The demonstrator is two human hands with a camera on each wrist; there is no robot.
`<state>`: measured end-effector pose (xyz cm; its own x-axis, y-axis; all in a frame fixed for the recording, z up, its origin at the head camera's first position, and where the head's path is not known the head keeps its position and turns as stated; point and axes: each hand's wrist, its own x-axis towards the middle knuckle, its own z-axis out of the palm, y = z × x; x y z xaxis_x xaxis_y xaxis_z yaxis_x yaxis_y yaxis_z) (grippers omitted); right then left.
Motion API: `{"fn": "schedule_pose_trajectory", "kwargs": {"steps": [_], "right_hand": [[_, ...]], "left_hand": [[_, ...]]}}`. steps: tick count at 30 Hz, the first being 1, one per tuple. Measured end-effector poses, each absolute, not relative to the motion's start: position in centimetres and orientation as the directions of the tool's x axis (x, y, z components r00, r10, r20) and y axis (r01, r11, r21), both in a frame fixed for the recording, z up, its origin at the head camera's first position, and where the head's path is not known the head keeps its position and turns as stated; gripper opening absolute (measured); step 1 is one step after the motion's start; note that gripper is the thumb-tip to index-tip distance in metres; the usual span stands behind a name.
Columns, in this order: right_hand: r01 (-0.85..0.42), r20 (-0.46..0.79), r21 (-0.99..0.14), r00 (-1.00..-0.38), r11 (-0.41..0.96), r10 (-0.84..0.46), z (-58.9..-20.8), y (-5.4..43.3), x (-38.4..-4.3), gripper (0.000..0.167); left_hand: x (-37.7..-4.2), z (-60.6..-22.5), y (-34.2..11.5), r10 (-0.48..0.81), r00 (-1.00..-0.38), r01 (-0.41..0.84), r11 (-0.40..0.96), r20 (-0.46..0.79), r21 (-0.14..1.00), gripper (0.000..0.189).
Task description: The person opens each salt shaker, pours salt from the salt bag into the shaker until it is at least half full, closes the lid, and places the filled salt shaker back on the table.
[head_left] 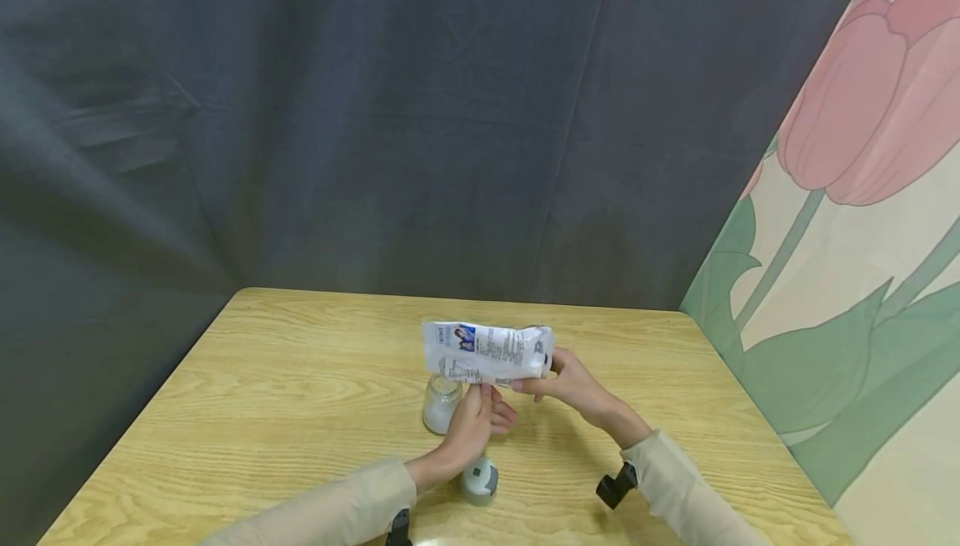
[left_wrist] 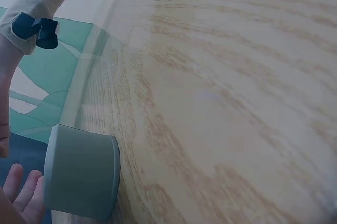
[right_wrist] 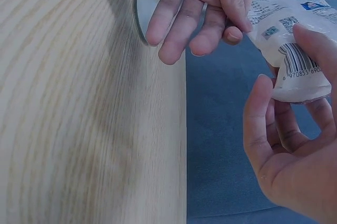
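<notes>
A white printed plastic bag [head_left: 487,352] is held lengthwise above the table, its left end over the mouth of a glass jar [head_left: 441,409] with white contents. My right hand [head_left: 576,388] grips the bag's right end, thumb in front; the barcode end shows in the right wrist view. At the bag's lower edge, my left hand [head_left: 468,425] pinches with thumb and forefinger, while the other fingers [right_wrist: 179,32] stretch out. Just below the left wrist stands a pale green, grey-topped lid [head_left: 478,481], which looms large as a cylinder [left_wrist: 81,174] in the left wrist view.
Everything stands on a light wood-grain table [head_left: 300,379]. A dark cloth [head_left: 420,129] hangs behind its far edge and along the left. On the right is a wall panel [head_left: 847,279] painted with tulips. Each wrist wears a black strap mount [head_left: 618,486].
</notes>
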<state>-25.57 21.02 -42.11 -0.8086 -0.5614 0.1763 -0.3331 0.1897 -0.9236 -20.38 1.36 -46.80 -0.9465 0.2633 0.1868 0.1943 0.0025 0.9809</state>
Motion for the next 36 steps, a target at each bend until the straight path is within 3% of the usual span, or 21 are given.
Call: {"fn": "schedule_pose_trajectory", "kwargs": {"steps": [10,36], "right_hand": [[-0.336,0.179,-0.921,-0.813,0.196,-0.554,-42.1,21.0,-25.5,0.045],[-0.36,0.204,-0.913,-0.811,0.192,-0.549,-40.8,21.1,-25.5,0.043]], "left_hand": [[-20.8,-47.9,1.3,0.267,-0.946,0.186,-0.009,0.182,0.982,0.033],[-20.9,-46.1,1.3,0.271,-0.939,0.224,0.014,0.212,0.974,0.035]]}}
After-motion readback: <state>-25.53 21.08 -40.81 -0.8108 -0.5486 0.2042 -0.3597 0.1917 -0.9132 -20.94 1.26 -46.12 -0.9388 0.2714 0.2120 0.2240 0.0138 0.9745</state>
